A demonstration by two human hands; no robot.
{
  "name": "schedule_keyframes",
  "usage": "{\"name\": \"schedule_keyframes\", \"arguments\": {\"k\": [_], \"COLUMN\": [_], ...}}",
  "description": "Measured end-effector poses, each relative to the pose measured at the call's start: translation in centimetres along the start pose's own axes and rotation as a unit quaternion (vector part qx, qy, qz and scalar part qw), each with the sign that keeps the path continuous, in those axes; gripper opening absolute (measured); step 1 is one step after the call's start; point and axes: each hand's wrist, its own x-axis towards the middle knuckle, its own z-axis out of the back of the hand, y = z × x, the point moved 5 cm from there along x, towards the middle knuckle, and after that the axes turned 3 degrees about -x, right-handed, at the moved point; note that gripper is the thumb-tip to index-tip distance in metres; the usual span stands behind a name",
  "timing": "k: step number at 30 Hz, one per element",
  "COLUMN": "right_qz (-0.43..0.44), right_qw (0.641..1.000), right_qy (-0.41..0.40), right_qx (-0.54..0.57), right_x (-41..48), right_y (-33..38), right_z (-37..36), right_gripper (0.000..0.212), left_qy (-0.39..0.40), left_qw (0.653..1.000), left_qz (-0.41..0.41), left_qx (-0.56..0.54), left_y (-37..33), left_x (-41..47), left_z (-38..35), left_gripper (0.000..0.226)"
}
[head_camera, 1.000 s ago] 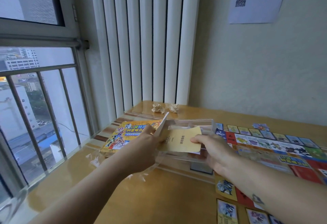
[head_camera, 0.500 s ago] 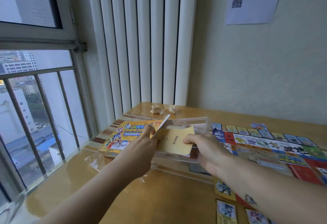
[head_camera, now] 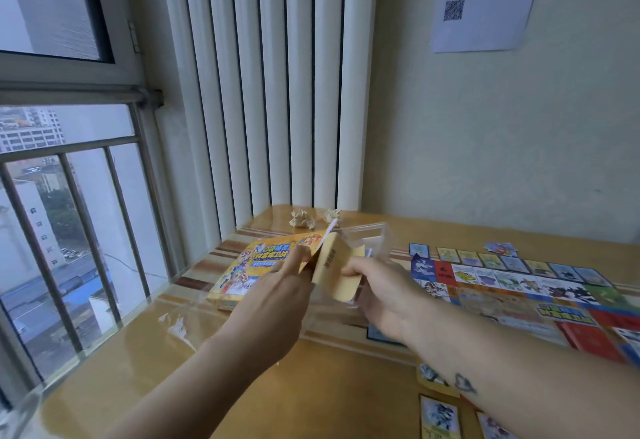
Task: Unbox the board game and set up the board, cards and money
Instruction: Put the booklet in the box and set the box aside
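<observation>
A stack of yellow cards [head_camera: 334, 274] stands tilted on edge between my two hands, above a clear plastic tray [head_camera: 375, 236]. My right hand [head_camera: 375, 291] pinches the stack's right edge. My left hand [head_camera: 277, 303] grips the stack's left side, with a thin white card sticking up behind it. The yellow game box [head_camera: 249, 268] lies flat just left of the hands. The colourful game board [head_camera: 512, 289] is unfolded on the table to the right, with cards laid along its far edge.
Two crumpled paper balls [head_camera: 303, 218] sit at the back of the wooden table [head_camera: 138, 369] by the white blinds. More picture cards [head_camera: 440, 416] lie near the front right. A barred window [head_camera: 69, 230] runs along the left. Clear wrapping [head_camera: 180, 326] lies on the table.
The yellow card stack has turned from lying flat and facing me to standing on edge. Both hands have stayed over the clear tray.
</observation>
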Motion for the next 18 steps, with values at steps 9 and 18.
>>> {"name": "schedule_keyframes", "arguments": {"k": [9, 18], "right_qz": [-0.001, 0.002], "right_qw": [1.000, 0.996], "right_qy": [0.009, -0.048], "right_qx": [-0.011, -0.078], "right_x": [0.1, 0.4], "right_y": [0.2, -0.4], "right_z": [0.7, 0.7], "right_gripper": [0.011, 0.010], "left_qy": [-0.007, -0.004], "left_qw": [0.999, 1.000], "left_qz": [0.036, -0.016], "left_qx": [-0.018, -0.020], "left_y": [0.5, -1.4], "left_x": [0.2, 0.0], "left_z": [0.4, -0.7], "left_gripper": [0.056, 0.051]}}
